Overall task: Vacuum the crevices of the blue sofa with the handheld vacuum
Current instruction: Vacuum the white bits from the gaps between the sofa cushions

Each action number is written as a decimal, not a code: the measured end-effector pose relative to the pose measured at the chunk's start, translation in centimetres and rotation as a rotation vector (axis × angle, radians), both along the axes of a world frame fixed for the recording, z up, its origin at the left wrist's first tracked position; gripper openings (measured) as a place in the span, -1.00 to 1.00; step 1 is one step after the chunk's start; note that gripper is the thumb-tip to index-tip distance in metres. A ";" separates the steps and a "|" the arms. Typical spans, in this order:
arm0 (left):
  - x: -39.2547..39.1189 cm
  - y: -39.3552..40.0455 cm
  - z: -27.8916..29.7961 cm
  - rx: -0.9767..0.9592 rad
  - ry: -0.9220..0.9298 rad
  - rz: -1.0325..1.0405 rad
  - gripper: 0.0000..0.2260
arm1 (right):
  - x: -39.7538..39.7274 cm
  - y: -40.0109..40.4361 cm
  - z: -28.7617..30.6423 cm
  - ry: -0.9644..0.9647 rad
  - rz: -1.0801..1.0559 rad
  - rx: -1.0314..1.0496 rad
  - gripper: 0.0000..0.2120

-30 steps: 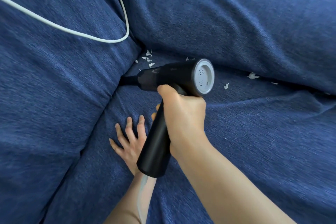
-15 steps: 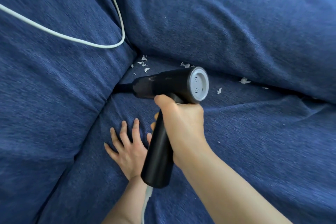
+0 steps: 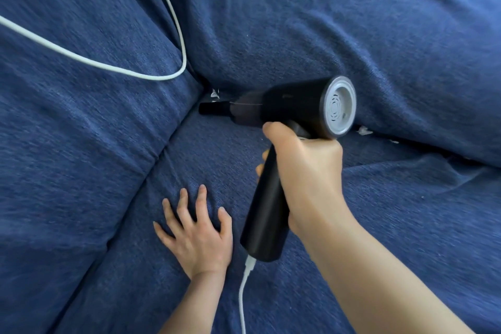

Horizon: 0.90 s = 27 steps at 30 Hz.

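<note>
Vacuum: the handheld vacuum sits over the middle of the seat, its narrow nozzle aimed left at the corner where the crevices meet; the tip looks just short of the fold, though blur makes contact hard to judge.
Grip: the right hand is wrapped tight round the black handle; the left hand lies flat on the seat cushion, fingers spread, holding nothing.
Debris: white paper scraps lie just beyond the nozzle in the far-left corner; more scraps sit to the right along the back crevice.
Cord: the white cable leaves the handle base; a loop lies across the left cushion, near the corner.
Risk: the nozzle could snag on that loop or suck in loose fabric; the right-hand scraps could be missed behind the vacuum body; easing the left palm's pressure would likely close the gap over the debris.
</note>
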<state>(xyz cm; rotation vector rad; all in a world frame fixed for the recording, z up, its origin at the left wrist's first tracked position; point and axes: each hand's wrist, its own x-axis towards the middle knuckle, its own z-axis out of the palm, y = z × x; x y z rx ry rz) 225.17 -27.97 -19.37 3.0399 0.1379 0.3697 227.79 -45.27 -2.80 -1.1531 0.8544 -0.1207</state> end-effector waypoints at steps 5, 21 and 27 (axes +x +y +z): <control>0.0 0.6 -0.3 0.041 0.024 -0.017 -0.46 | 1.3 1.0 -0.4 -0.016 0.019 -0.004 -0.78; 0.1 0.2 -0.3 -0.022 -0.008 0.018 -0.50 | 1.3 -3.4 -0.1 -0.077 0.163 -0.434 -0.74; -0.1 0.3 0.0 -0.016 0.026 0.013 -0.49 | 1.4 -3.9 0.1 -0.126 0.242 -0.676 -0.72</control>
